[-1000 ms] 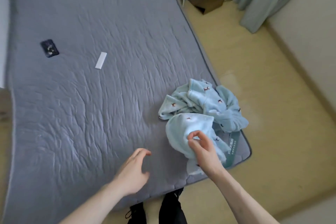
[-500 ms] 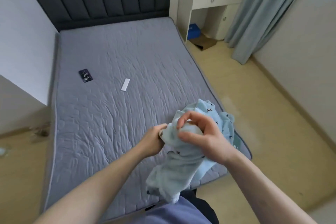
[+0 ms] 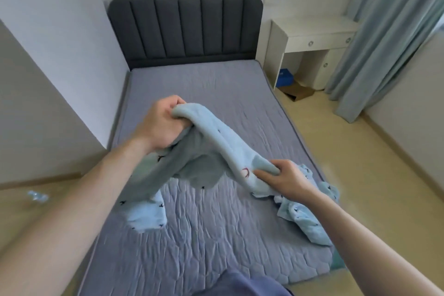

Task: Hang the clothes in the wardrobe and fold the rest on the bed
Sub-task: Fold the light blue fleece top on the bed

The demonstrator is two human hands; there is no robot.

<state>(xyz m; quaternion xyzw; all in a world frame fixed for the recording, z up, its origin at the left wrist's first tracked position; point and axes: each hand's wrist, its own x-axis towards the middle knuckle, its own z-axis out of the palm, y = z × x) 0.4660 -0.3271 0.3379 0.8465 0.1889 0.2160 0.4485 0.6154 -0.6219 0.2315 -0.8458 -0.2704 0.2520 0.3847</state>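
A light blue fleece garment (image 3: 211, 142) with small dark prints hangs in the air above the grey bed (image 3: 216, 235), stretched between both hands. My left hand (image 3: 163, 122) grips one end of its top edge, up and to the left. My right hand (image 3: 286, 178) pinches the other end, lower and to the right. One leg of the garment dangles down to the mattress under my left forearm. A second light blue fleece piece (image 3: 310, 214) lies crumpled at the bed's right edge, partly hidden behind my right arm.
A dark padded headboard (image 3: 185, 29) stands at the far end against the wall. A white desk (image 3: 312, 41) with a blue box (image 3: 284, 77) under it sits right of the bed, beside a pale blue curtain (image 3: 384, 38). Bare floor runs along the bed's right side.
Both hands have lifted the fleece garment off the pile and spread apart, stretching it out. The camera has tilted up, bringing the headboard and desk into view.
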